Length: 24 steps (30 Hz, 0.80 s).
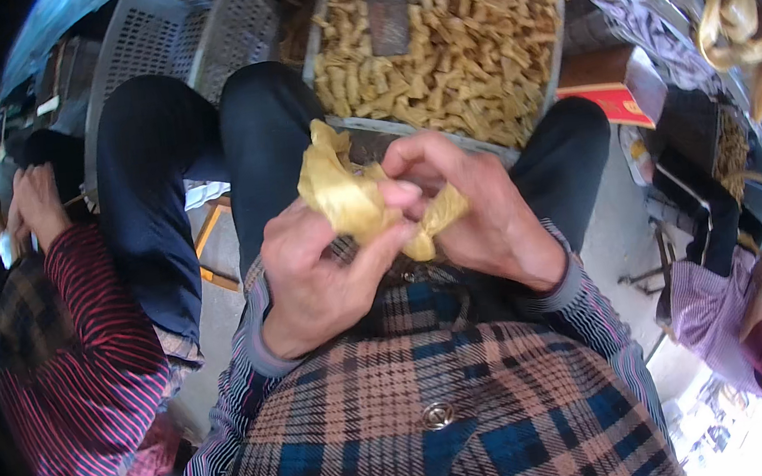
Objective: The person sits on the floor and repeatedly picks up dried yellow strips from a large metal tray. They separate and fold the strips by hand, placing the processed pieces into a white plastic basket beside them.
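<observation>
My left hand grips a pliable yellowish strip that looks like rawhide, pinched near its middle between thumb and fingers. One broad, crumpled end stands up above the left fingers. My right hand meets the left at the strip's other side, its fingertips on the material. A smaller flared end sticks out by the right palm, with a gathered, knot-like fold below it. Fingers and blur hide the exact fold. Both hands are above my lap, just short of a crate full of small knotted yellowish pieces.
A dark flat bar lies on the pieces. A grey perforated plastic basket stands left of the crate, a red box right. Glossy brown twisted pieces are at upper right. One person sits close at left, another at right.
</observation>
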Available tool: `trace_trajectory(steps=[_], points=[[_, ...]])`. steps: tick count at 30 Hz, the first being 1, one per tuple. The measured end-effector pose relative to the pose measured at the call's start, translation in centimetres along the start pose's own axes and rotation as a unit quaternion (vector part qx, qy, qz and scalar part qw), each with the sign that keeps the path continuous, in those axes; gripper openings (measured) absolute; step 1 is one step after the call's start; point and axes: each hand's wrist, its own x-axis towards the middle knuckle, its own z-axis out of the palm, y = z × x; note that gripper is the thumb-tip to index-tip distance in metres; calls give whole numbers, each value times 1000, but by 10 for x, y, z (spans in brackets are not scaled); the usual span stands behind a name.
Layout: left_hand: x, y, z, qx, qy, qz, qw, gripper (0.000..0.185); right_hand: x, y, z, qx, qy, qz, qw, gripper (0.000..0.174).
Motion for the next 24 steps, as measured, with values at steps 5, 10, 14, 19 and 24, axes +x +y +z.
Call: trace_trajectory(steps=[5, 10, 14, 19, 24], points=[[5, -18, 14, -230, 118, -125, 958, 19, 1, -5, 18, 238, 37, 144, 960, 36], [3, -36, 22, -139, 103, -102, 980, 13, 15, 5, 33, 398, 87, 206, 890, 27], [14, -37, 8, -559, 136, -214, 790, 28, 3, 14, 24, 411, 116, 190, 884, 15], [28, -56, -6, -618, 63, -190, 760, 31, -6, -3, 19, 407, 82, 200, 888, 15], [36, -56, -9, -631, 124, -226, 731, 33, -2, -2, 11, 315, 86, 206, 922, 16]])
